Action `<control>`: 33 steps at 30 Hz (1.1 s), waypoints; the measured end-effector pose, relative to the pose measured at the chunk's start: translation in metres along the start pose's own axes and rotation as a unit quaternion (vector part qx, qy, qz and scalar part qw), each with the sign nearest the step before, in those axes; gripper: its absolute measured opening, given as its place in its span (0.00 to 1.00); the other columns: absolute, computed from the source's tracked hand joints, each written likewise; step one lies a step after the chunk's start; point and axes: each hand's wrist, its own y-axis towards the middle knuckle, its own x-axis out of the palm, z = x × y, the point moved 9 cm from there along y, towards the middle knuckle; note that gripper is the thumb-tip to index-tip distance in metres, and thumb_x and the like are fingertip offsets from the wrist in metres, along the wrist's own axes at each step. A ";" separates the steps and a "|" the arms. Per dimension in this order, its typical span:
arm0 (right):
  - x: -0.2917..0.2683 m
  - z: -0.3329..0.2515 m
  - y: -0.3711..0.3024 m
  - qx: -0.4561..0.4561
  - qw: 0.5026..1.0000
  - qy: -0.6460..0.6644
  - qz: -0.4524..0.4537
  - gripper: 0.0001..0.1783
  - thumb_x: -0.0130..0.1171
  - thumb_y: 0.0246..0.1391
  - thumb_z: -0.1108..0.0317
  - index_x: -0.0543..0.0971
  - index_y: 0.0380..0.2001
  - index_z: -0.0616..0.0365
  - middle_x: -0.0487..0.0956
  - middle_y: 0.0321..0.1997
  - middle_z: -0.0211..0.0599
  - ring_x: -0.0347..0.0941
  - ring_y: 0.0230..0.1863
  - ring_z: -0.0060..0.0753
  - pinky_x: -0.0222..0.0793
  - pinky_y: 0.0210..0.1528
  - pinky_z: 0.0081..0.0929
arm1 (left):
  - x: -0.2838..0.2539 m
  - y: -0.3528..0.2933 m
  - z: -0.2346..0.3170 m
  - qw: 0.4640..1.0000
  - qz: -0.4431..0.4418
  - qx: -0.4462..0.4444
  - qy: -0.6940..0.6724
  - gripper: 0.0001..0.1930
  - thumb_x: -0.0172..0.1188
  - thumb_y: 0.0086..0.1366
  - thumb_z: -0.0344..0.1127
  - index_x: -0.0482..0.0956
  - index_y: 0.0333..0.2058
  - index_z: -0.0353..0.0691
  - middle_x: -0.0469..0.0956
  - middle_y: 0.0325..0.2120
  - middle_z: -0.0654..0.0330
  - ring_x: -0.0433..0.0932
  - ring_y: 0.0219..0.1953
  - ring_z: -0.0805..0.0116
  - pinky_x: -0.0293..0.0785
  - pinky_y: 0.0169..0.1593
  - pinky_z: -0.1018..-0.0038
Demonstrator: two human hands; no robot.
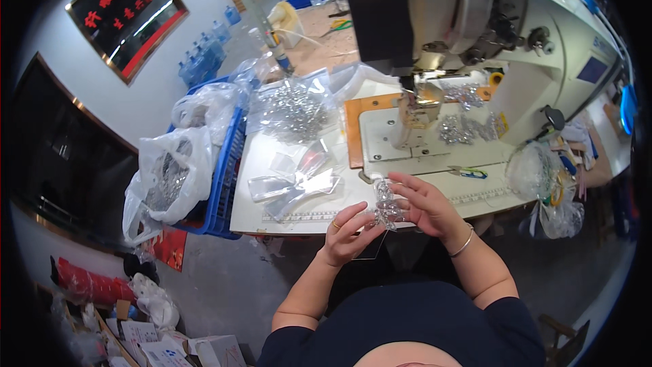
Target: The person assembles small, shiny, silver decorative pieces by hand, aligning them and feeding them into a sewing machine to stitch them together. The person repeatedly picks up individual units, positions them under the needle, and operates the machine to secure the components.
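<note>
We look down from above at a white work surface (272, 211) with a large cream industrial sewing machine (475, 20) at its far side; we place everything from that machine. At the near edge of the surface, straight toward us from the machine's needle area, our two hands meet around a small clear plastic bag of glittering silver pieces (387, 205). Our left hand (346, 231) sits at the bag's lower left, its grip pinching the lower part of the bag between thumb and fingertips. Our right hand (424, 205) is at the bag's right side, fingers curled and pressed against its upper part. The bag's long axis runs roughly from the machine toward us, and it lies between the hands, touching both; neither hand is clearly nearer.

Left of the machine lie more clear bags of silver pieces (292, 109), and nearer us a few empty clear plastic sleeves (292, 183). Further left stands a blue plastic crate (227, 177) holding white carrier bags (173, 177). Loose silver pieces (462, 128) rest on the machine's bed.
</note>
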 end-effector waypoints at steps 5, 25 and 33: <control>-0.015 0.002 -0.004 -0.001 1.000 -0.010 0.015 0.28 0.44 0.63 0.60 0.56 0.61 0.62 0.70 0.53 0.45 0.72 0.49 0.34 0.72 0.48 0.32 | 0.031 0.010 0.004 0.986 -0.162 0.003 0.029 0.08 0.63 0.47 0.28 0.79 0.27 0.49 0.71 0.47 0.60 0.65 0.57 0.54 0.68 0.55 0.63; -0.125 -0.086 -0.094 -0.305 0.498 -0.735 0.345 0.12 0.56 0.45 0.77 0.75 0.37 0.62 0.76 0.33 0.41 0.71 0.37 0.44 0.69 0.41 0.35 | 0.018 0.011 0.018 0.992 -0.080 0.093 0.031 0.08 0.59 0.45 0.23 0.77 0.27 0.41 0.76 0.40 0.63 0.75 0.42 0.64 0.76 0.39 0.76; 0.035 -0.077 -0.073 -0.364 0.552 -0.727 0.184 0.19 0.64 0.41 0.69 0.79 0.41 0.53 0.73 0.30 0.30 0.70 0.28 0.33 0.67 0.26 0.26 | 0.024 0.018 0.017 0.992 -0.096 0.067 0.040 0.07 0.58 0.45 0.25 0.77 0.26 0.41 0.77 0.40 0.62 0.74 0.43 0.65 0.76 0.38 0.76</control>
